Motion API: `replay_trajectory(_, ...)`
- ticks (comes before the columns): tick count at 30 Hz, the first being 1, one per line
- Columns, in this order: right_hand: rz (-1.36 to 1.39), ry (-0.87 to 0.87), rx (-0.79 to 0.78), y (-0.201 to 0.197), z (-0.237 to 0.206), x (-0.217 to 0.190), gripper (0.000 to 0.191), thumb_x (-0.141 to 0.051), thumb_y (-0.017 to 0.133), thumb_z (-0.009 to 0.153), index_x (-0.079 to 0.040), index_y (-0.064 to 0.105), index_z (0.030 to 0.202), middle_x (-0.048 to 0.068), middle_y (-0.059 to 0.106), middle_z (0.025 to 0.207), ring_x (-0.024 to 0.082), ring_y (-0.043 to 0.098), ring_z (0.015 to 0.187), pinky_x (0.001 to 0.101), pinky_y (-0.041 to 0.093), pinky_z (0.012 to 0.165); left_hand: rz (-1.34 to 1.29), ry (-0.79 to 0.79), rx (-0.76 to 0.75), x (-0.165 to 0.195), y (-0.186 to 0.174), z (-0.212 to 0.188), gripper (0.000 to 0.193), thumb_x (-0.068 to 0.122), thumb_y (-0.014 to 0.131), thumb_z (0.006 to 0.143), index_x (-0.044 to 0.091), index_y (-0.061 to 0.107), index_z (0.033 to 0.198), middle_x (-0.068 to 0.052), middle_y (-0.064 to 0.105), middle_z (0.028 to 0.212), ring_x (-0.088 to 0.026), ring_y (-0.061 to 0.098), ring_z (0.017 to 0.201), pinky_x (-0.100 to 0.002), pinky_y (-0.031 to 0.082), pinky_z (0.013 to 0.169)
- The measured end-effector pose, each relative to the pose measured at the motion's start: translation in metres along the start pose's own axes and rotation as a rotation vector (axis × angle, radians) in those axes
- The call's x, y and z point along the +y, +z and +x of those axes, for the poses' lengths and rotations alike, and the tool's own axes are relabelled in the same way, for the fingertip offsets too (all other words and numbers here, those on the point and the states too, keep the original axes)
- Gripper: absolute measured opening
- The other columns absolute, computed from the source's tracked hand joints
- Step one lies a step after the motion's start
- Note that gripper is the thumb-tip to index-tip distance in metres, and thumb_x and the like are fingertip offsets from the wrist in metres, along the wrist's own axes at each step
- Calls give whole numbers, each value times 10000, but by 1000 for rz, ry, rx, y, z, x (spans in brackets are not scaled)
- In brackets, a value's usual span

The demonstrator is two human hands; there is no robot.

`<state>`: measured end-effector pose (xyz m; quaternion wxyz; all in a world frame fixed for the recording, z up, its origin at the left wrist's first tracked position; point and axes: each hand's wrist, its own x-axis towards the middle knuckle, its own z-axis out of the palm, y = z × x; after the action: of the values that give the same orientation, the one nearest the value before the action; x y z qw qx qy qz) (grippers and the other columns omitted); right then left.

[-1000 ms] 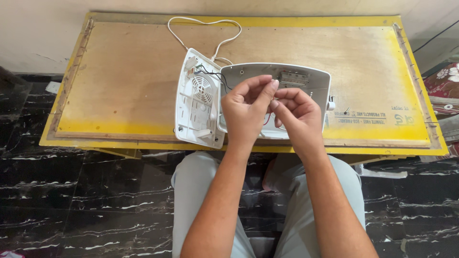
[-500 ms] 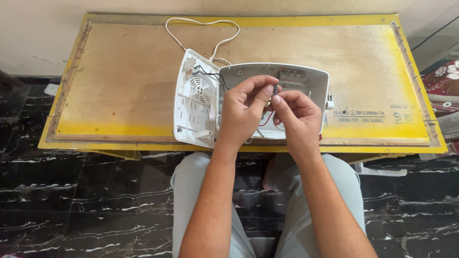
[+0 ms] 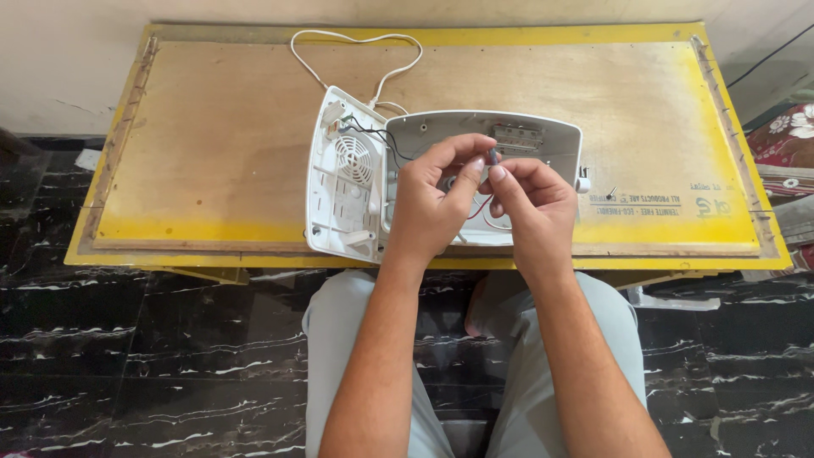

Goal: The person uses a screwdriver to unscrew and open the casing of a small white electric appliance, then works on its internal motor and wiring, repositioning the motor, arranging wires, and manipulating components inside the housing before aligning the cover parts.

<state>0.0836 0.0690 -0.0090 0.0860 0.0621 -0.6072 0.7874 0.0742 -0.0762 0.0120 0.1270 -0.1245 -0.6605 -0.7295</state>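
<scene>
A white plastic appliance lies opened in two halves on the plywood table [image 3: 212,127]. The left half [image 3: 343,178] shows a round vent grille; the right half [image 3: 543,144] is a shallow grey-white shell. My left hand [image 3: 437,199] and my right hand [image 3: 530,203] meet above the right shell. Both pinch a small dark part [image 3: 493,156] at their fingertips. A thin red wire [image 3: 480,208] runs down from between my hands into the shell. Black wires [image 3: 377,136] link the two halves.
A white power cord [image 3: 356,42] loops from the appliance toward the table's far edge. The table has a yellow border and a raised wooden rim. A small dark screw-like bit [image 3: 610,195] lies right of the shell. Black marble floor lies below; patterned fabric sits at the right edge.
My fingers have shifted slightly on the small part, and the red wire now shows below my hands. The appliance halves have not moved.
</scene>
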Motion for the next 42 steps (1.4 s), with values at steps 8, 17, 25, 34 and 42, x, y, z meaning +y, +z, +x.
replay_trajectory(8,-113,-9,-2,0,3,-4,132,-82,729,995,-17,692,1104,39,741,910,55,680,795,184,463,587,-141,-2,-38,-1,-4,-1,393,30,594,1027,60,620,1418,-95,778,1105,-113,712,980,-272,605,875)
replay_trajectory(17,-120,-35,-1,-3,7,0,140,-53,739,995,5,690,1113,54,733,948,63,647,742,202,487,584,68,80,-10,11,-5,1,437,38,614,987,72,586,1422,-107,788,1147,-121,754,1006,-282,602,903)
replay_trajectory(25,-73,51,39,-11,13,5,174,-35,726,976,17,675,1133,63,713,911,90,663,707,234,533,563,693,422,129,2,-11,5,383,36,702,917,131,665,1286,-58,718,1308,-266,598,1328,-422,456,1151)
replay_trajectory(34,-114,246,50,-26,19,16,264,-106,653,1010,18,695,1239,53,697,918,87,659,749,256,607,662,1002,301,5,-23,3,25,841,242,860,709,50,482,1435,-168,456,1489,-410,328,1444,-576,281,1155)
replay_trajectory(42,-77,371,15,-35,22,26,256,-102,600,1032,17,685,1242,69,709,970,116,685,814,288,627,760,929,279,-48,-26,-2,26,937,244,891,668,46,437,1464,-130,473,1450,-391,374,1422,-533,342,1136)
